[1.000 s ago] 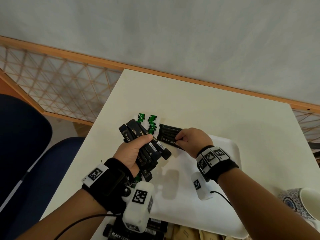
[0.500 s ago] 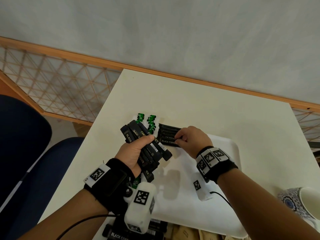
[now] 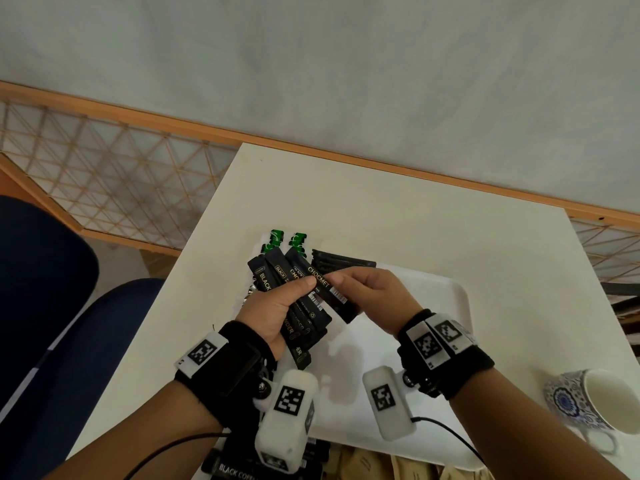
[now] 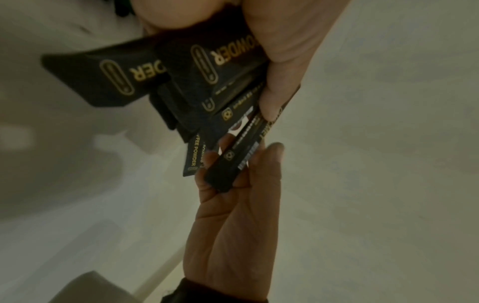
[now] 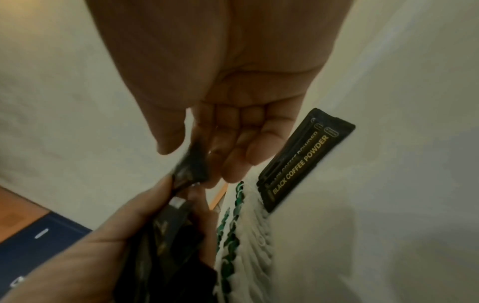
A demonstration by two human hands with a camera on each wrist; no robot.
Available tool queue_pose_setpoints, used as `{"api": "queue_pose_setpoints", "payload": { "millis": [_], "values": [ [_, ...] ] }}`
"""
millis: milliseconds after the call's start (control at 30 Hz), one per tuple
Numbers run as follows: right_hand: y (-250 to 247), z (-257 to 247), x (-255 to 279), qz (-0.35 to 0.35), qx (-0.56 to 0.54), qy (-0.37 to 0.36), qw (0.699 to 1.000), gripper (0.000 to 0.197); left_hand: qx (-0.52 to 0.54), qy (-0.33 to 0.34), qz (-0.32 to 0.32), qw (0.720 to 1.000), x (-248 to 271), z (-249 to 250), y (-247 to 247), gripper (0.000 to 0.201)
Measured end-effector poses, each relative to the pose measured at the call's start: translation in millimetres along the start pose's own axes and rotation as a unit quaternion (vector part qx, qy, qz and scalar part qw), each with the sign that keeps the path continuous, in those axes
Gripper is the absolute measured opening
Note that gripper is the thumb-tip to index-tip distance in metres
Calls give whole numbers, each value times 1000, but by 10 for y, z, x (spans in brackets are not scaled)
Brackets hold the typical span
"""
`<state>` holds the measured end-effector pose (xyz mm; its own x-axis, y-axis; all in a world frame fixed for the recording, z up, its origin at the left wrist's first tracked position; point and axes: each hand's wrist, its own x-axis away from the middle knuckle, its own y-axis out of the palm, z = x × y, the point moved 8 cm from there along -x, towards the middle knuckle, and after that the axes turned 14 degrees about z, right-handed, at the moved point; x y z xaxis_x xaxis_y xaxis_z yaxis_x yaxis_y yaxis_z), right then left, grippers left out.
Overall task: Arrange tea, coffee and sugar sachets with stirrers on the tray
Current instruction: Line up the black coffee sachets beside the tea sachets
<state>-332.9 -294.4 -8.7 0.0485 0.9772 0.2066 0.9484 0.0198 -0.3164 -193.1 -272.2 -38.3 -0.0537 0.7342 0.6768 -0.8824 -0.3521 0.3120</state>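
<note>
My left hand (image 3: pixel 294 294) grips a fan of several black coffee sachets (image 3: pixel 304 323) above the left end of the white tray (image 3: pixel 436 306). My right hand (image 3: pixel 341 284) pinches the rightmost sachet of that fan, marked CHOCMET (image 3: pixel 330 292), between thumb and fingers. In the left wrist view the pinched sachet (image 4: pixel 233 160) sticks out from the bundle (image 4: pixel 181 71). A small stack of black coffee sachets (image 3: pixel 343 263) lies flat at the tray's far left, also the stack (image 5: pixel 305 160) in the right wrist view. Green-and-white sachets (image 3: pixel 287 240) lie just left of it.
A blue-patterned cup (image 3: pixel 588 407) stands on the table at the right. More black sachets (image 3: pixel 235 471) and brown sachets (image 3: pixel 381 465) lie at the near edge, partly hidden by my wrists. A blue chair (image 3: pixel 52 306) is at the left.
My right hand left the flat stack on the tray, came toward the fan in my left hand and took hold of one sachet. The left hand stayed nearly still.
</note>
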Motion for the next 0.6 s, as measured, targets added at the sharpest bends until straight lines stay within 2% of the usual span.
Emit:
{"api": "queue_pose_setpoints", "payload": {
  "millis": [133,167,233,267,333,400,433,467,500,567,600],
  "values": [
    [44,-31,65,-35,-14,1,999,13,1,9,1,1000,-3,1,-29,31],
    [39,-44,70,-30,-6,-5,1000,14,4,8,5,1000,-4,-6,-35,31],
    [-42,-71,37,26,36,-42,998,17,19,3,17,1000,-19,-16,-45,28],
    [-97,-93,18,62,90,-83,990,17,27,2,23,999,-31,-16,-55,27],
    [-130,-226,43,111,223,-206,946,17,34,0,23,999,-44,-9,-53,31],
    [-74,-334,126,119,260,-318,904,18,30,-7,25,999,-51,-20,-58,31],
    [-56,-342,152,111,248,-335,902,18,30,-11,32,999,-64,-33,-73,24],
    [-53,-316,144,96,223,-320,916,18,31,-14,43,998,-78,-44,-97,15],
    [-62,-260,119,76,187,-275,940,17,30,-15,54,998,-84,-47,-118,7],
    [-38,-125,74,29,94,-161,982,19,22,-16,65,998,-98,-54,-149,7],
    [-20,-81,67,15,53,-122,991,23,16,-14,64,998,-104,-53,-153,8]
  ]
}}
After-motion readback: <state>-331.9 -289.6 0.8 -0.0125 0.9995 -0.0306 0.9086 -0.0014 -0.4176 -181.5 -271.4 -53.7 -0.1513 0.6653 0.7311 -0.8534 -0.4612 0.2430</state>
